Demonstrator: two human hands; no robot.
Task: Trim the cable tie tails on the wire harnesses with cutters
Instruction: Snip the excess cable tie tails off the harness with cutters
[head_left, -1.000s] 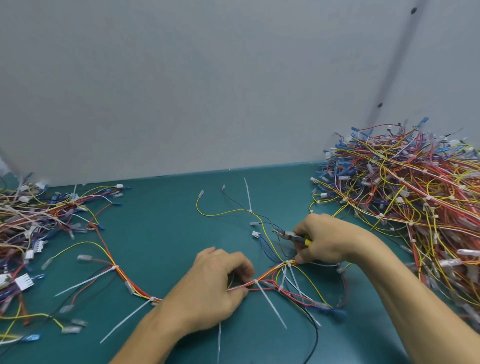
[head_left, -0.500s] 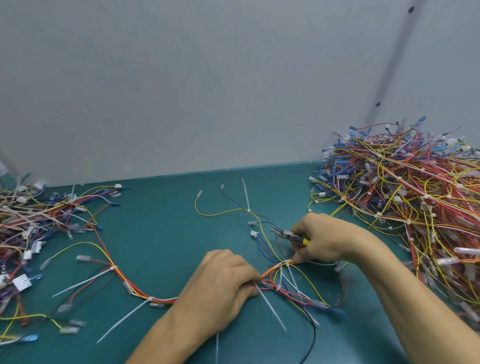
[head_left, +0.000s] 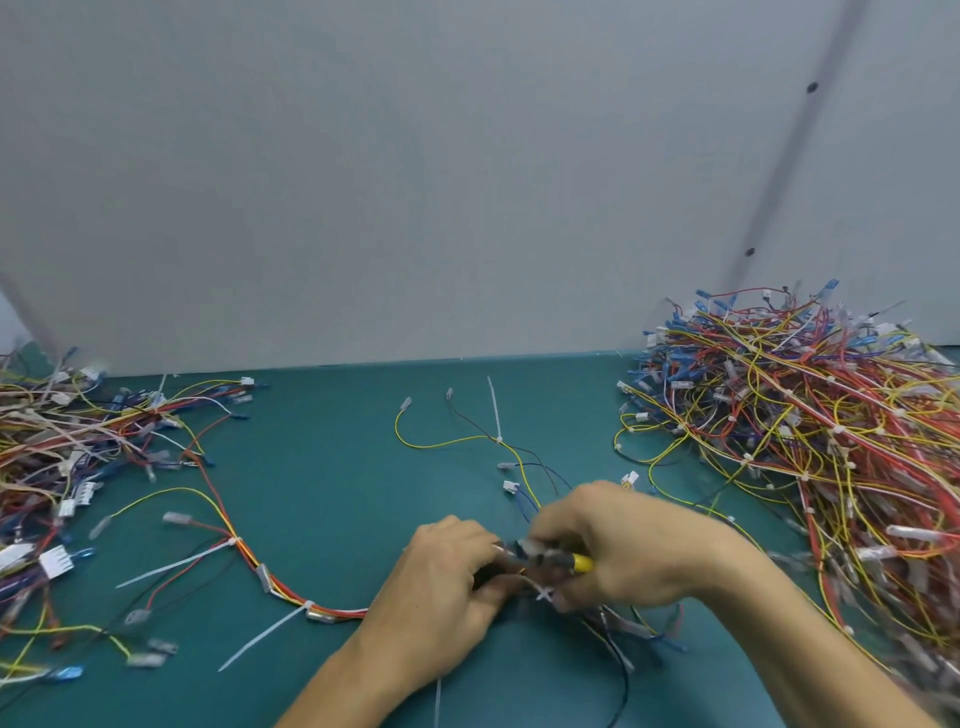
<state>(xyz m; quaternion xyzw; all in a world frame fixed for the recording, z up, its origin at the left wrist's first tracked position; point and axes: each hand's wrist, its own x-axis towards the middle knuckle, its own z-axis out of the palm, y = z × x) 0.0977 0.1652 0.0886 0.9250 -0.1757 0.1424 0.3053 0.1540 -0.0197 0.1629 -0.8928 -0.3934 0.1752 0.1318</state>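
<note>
At the bottom edge both forearms are cut off, and a white cable tie tail (head_left: 438, 699) pokes out from under the left wrist. Just above, at lower centre, the left hand (head_left: 441, 582) curls its fingers round the wire harness (head_left: 264, 578), whose red, orange and yellow wires trail off to the left across the teal counter (head_left: 322, 467). The right hand (head_left: 628, 556) meets it, fingers clenched round the cutters (head_left: 579, 563). Only a strip of yellow handle and a blurred dark head show between the hands, so I cannot tell how the blades stand. The tie under the knuckles is a white smear.

Left of the hands, long white tails (head_left: 260, 636) stick out from the harness. Above the hands another tail (head_left: 493, 408) stands on thin loose wires.

Farther back, a tall heap of harnesses (head_left: 805, 441) fills the right side, cut by the frame edge. A flatter tangle (head_left: 62, 441) runs off the left edge. A grey wall (head_left: 415, 182) closes the view.
</note>
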